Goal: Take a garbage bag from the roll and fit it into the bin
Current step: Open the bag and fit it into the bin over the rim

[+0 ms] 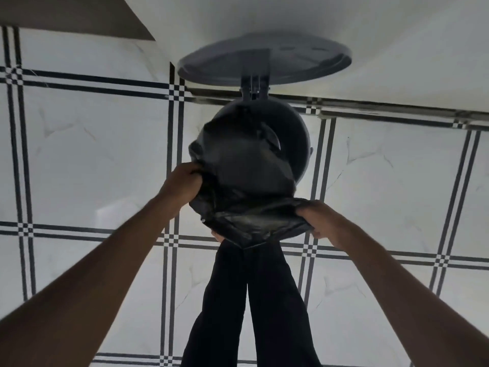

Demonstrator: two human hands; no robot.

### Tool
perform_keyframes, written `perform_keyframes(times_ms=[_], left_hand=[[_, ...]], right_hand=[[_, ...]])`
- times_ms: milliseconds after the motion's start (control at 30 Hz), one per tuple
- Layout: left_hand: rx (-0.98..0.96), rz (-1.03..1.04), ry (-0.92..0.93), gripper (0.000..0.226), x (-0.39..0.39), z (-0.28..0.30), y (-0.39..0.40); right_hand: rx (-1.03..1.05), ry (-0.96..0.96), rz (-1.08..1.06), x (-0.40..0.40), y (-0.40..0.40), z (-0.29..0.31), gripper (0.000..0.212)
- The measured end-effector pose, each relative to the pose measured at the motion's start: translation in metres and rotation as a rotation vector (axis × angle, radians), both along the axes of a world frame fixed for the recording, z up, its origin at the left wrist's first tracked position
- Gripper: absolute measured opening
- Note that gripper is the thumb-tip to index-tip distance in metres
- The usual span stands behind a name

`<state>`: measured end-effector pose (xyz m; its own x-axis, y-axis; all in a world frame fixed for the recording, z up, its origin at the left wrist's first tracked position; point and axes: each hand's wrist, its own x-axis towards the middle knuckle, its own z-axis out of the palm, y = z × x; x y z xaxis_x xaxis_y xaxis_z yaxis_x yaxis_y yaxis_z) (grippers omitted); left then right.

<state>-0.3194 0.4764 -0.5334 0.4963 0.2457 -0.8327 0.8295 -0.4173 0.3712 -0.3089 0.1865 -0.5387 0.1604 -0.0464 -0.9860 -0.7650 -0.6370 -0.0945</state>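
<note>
A black garbage bag (246,170) is spread over the mouth of a round dark grey bin (296,136) standing on the floor below me. The bin's lid (264,62) is swung up and leans against the white wall behind it. My left hand (182,181) grips the bag's edge at the bin's left side. Gripping the near right part of the bag's edge is my right hand (321,221). The bag covers most of the bin's opening; only the right part of the rim shows. No roll is in view.
The floor (92,160) is white tile with black line borders. A white wall (370,49) runs behind the bin. My legs in dark trousers (248,300) stand just in front of the bin. A brown surface (66,11) shows at the top left corner.
</note>
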Motion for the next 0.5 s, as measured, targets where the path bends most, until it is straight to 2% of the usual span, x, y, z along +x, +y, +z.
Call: perform_keyframes(times_ms=[133, 200, 300, 400, 500], left_hand=[[0.02, -0.058, -0.008, 0.043, 0.002, -0.025, 0.001], [0.062, -0.082, -0.057, 0.043, 0.004, -0.031, 0.002], [0.071, -0.134, -0.112, 0.043, 0.007, -0.033, -0.001], [-0.01, -0.276, -0.138, 0.045, 0.009, -0.033, -0.009], [-0.005, -0.367, -0.179, 0.044, 0.01, -0.035, -0.017]], right_hand=[[0.167, 0.003, -0.45, 0.004, 0.003, -0.024, 0.011], [0.064, -0.096, -0.634, 0.01, -0.001, -0.032, 0.006], [-0.192, -0.159, -0.784, 0.013, -0.017, -0.04, 0.008], [-0.232, -0.139, -0.78, 0.01, -0.033, -0.039, 0.011], [-0.182, -0.129, -0.544, 0.012, -0.034, -0.029, 0.006]])
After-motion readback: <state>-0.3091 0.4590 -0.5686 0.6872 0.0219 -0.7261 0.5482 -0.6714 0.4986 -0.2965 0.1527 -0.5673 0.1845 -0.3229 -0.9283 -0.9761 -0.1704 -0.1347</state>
